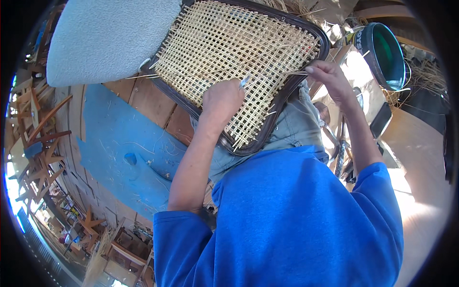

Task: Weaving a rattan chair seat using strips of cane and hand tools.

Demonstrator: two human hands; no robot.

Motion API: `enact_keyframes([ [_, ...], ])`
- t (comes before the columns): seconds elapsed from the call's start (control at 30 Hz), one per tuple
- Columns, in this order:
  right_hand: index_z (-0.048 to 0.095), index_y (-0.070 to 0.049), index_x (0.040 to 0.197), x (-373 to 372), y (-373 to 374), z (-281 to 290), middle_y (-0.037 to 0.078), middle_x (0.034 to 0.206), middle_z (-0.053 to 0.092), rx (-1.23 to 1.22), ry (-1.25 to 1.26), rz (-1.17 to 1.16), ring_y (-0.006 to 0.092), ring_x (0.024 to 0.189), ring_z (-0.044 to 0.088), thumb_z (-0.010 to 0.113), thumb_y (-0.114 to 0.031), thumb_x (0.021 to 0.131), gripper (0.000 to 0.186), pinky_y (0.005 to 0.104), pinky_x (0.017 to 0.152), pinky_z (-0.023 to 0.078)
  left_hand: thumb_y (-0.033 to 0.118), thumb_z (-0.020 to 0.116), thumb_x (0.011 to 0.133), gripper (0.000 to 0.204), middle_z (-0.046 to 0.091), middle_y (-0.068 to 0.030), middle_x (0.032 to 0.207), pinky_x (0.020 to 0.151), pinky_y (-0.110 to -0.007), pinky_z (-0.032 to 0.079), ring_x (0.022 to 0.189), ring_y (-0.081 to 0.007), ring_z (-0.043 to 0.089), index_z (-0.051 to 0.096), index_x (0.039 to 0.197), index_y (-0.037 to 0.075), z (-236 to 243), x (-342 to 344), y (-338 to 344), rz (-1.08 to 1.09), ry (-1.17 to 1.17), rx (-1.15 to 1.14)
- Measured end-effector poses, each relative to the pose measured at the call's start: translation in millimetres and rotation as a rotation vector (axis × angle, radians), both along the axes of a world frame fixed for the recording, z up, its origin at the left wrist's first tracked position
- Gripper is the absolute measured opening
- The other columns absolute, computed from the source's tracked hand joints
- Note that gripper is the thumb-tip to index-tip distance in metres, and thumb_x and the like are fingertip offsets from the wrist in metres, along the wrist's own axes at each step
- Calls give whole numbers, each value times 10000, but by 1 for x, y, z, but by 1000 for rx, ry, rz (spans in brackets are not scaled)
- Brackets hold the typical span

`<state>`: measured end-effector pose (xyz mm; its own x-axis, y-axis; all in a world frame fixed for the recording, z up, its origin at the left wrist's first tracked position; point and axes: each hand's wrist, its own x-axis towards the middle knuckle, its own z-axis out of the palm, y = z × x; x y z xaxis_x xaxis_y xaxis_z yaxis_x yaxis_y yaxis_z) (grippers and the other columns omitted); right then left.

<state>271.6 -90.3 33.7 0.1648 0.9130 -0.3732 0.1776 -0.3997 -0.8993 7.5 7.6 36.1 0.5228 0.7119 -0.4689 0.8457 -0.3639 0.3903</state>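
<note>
A cane-webbed panel [215, 40] in a dark wooden frame [273, 117] lies tilted across my lap, its open mesh of pale strips woven both ways. My left hand [223, 101] is closed above the middle of the webbing, gripping a small shiny tool [244, 82] whose kind I cannot make out. At the frame's right edge, my right hand [330, 81] pinches a thin cane strand [295, 73] between thumb and fingers. That strand runs left into the weave. Loose strand ends stick out along the frame, and the left palm hides part of the mesh.
A white padded cushion [112, 40] lies against the panel's upper left. To the right stands a bucket [380, 57] with a dark green inside, near loose cane fibres [425, 76]. A blue sheet [119, 148] covers floorboards on the left, beside a heap of wooden pieces [40, 124].
</note>
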Motion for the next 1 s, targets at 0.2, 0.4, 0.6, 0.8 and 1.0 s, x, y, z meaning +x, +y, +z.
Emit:
enact_keyframes([
  [0.2, 577, -28, 644, 4, 12, 17, -14, 550, 466, -380, -307, 225, 86, 523, 414, 624, -368, 856, 403, 284, 482, 319, 304, 585, 836, 298, 523, -83, 577, 577, -315, 422, 590, -163, 539, 586, 785, 10, 12, 10, 22, 89, -157, -479],
  [0.4, 585, 8, 676, 7, 14, 11, 56, 531, 457, -352, -494, 233, 133, 505, 430, 635, -387, 844, 432, 326, 488, 351, 217, 622, 843, 194, 546, -7, 916, 544, -196, 365, 577, -37, 408, 598, 808, 28, -26, 19, 19, 284, -713, -774],
  [0.6, 608, 16, 699, 1, 26, 22, 74, 550, 503, -421, -515, 233, 145, 529, 511, 640, -339, 843, 384, 332, 523, 403, 312, 583, 883, 332, 553, 10, 707, 471, -192, 371, 492, -32, 409, 647, 962, -4, 8, 20, 35, 462, -421, -908],
  [0.8, 583, 5, 723, -4, 29, 29, 132, 681, 577, -264, -655, 341, 272, 650, 557, 587, -303, 860, 338, 389, 610, 426, 385, 532, 884, 394, 625, -82, 718, 523, -278, 441, 537, -145, 530, 637, 787, 18, -6, 9, 46, 399, -199, -580],
  [1.0, 613, -30, 813, -15, 35, 22, 153, 780, 629, -96, -1081, 532, 333, 817, 598, 537, -243, 862, 232, 435, 754, 491, 339, 531, 829, 373, 584, -200, 673, 655, -426, 457, 632, -351, 579, 599, 757, -20, -13, 27, 5, 27, -5, -246],
])
